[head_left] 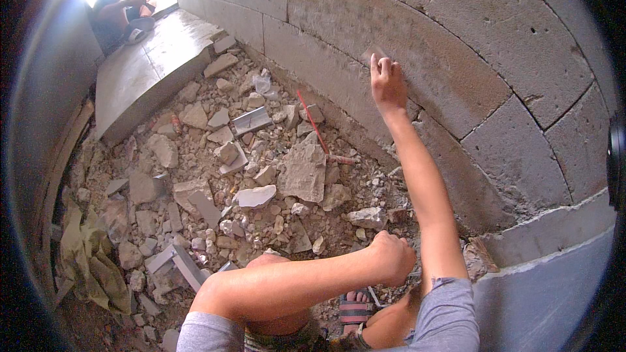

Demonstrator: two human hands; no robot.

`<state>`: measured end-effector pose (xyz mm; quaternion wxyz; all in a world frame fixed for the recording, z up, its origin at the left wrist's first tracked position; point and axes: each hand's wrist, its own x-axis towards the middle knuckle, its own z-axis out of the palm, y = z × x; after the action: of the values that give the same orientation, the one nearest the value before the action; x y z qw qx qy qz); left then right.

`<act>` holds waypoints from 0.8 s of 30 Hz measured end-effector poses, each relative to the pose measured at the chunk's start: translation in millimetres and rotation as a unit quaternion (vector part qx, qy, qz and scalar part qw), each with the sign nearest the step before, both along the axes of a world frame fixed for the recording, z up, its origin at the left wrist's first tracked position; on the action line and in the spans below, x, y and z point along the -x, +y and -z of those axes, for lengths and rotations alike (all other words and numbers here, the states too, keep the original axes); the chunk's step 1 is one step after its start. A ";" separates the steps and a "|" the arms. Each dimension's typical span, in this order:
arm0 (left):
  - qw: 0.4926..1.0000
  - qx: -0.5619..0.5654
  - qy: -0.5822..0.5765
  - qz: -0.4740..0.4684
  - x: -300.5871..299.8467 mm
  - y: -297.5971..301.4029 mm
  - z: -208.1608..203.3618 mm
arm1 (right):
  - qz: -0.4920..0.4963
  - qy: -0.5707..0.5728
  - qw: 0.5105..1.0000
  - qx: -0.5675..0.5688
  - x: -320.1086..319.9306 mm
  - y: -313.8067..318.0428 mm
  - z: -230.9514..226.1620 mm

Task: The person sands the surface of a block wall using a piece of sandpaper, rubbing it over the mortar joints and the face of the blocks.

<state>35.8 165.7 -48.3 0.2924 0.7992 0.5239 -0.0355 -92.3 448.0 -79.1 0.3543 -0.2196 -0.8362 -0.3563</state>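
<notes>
My right hand (388, 83) is raised to the block wall (417, 42), its index finger reaching up and the other fingers curled. A faint blurred patch shows at its fingertips, so I cannot make out what it holds. Bent across in front of me, my left arm ends in a closed left hand (393, 259), low over the rubble beside my right forearm. Whatever may be inside its fingers is hidden. The wall's grey blocks have dark joints, and a browner, rougher area lies right of my raised hand.
Broken stone and mortar rubble (261, 176) covers the ground. A red rod (312, 119) leans near the wall, and metal channel pieces (252, 120) lie about. A crumpled olive cloth (91, 254) is at the left. Another person (124, 16) sits by the bright opening beyond a tiled slab (147, 58).
</notes>
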 end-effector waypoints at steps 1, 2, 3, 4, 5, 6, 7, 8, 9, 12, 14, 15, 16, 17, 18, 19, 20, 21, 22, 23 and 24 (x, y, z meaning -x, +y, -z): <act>1.000 0.000 0.000 0.002 0.3 0.5 -0.5 | 0.001 -0.001 1.000 -0.001 -1.4 1.2 -5.9; 1.000 -0.001 -0.002 0.003 -0.8 0.9 1.8 | -0.029 0.040 0.999 0.005 -2.2 4.8 -15.0; 1.000 -0.021 0.001 0.007 -2.3 1.5 6.2 | -0.060 0.080 0.995 0.012 -1.8 5.8 -25.7; 0.999 -0.042 0.003 0.013 -3.3 2.1 7.7 | -0.061 0.078 0.995 0.011 -3.6 5.5 -38.6; 0.999 -0.043 0.000 0.012 -4.1 2.9 7.3 | -0.060 0.114 0.991 -0.022 -5.7 5.4 -52.0; 1.000 -0.020 -0.004 0.007 -5.3 3.5 4.7 | -0.056 0.150 0.986 -0.054 -8.8 4.9 -61.8; 1.000 0.002 -0.008 0.001 -6.3 4.3 3.3 | -0.071 0.169 0.983 -0.017 -10.1 3.8 -66.7; 1.000 0.003 -0.010 0.002 -7.0 5.0 3.5 | -0.070 0.167 0.983 -0.017 -6.9 7.7 -63.8; 1.000 0.009 -0.008 0.008 -6.8 5.1 3.6 | -0.073 0.156 0.983 0.066 -1.8 7.5 -63.3; 1.000 0.020 -0.004 0.018 -4.5 4.7 5.5 | -0.036 0.079 0.989 0.120 12.4 -6.0 -40.9; 0.999 0.025 0.003 0.024 -2.8 3.8 2.8 | 0.053 0.012 0.995 0.088 27.7 -5.1 -10.8; 1.000 0.023 0.008 0.019 -3.2 2.8 -0.5 | 0.054 0.015 0.995 0.086 28.0 0.1 -8.8; 1.000 0.020 0.012 0.014 -3.6 2.1 -2.9 | 0.043 0.042 0.997 0.037 27.0 7.7 -9.4; 1.000 0.019 0.015 0.015 -5.5 1.4 -2.1 | 0.033 0.070 0.997 -0.012 24.7 15.5 -10.2; 1.000 0.007 0.007 -0.005 -6.4 0.5 2.7 | 0.026 0.068 0.997 -0.012 24.5 12.3 -17.8; 1.000 -0.005 -0.001 -0.026 -6.4 -0.5 5.4 | -0.007 0.111 0.992 0.054 21.0 3.3 -35.9; 1.000 -0.008 -0.004 -0.028 -6.2 -1.0 5.2 | -0.035 0.153 0.981 0.117 14.0 -2.7 -53.3; 0.999 -0.014 -0.006 -0.029 -6.8 -2.1 4.8 | -0.044 0.161 0.972 0.166 7.1 -4.4 -63.0; 0.999 -0.020 -0.009 -0.030 -7.1 -2.9 4.3 | -0.043 0.159 0.972 0.165 6.1 -4.9 -62.0; 0.999 -0.021 -0.011 -0.029 -5.8 -2.3 2.5 | -0.017 0.124 0.986 0.107 6.8 -6.0 -59.3; 1.000 -0.005 -0.001 -0.007 -4.3 -0.8 0.0 | 0.014 0.089 0.995 0.051 4.3 -4.6 -54.0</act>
<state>40.1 164.9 -48.3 0.2894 0.7969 0.5294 -0.0302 -96.6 443.4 -25.1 0.4106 -0.2797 -0.8152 -0.2976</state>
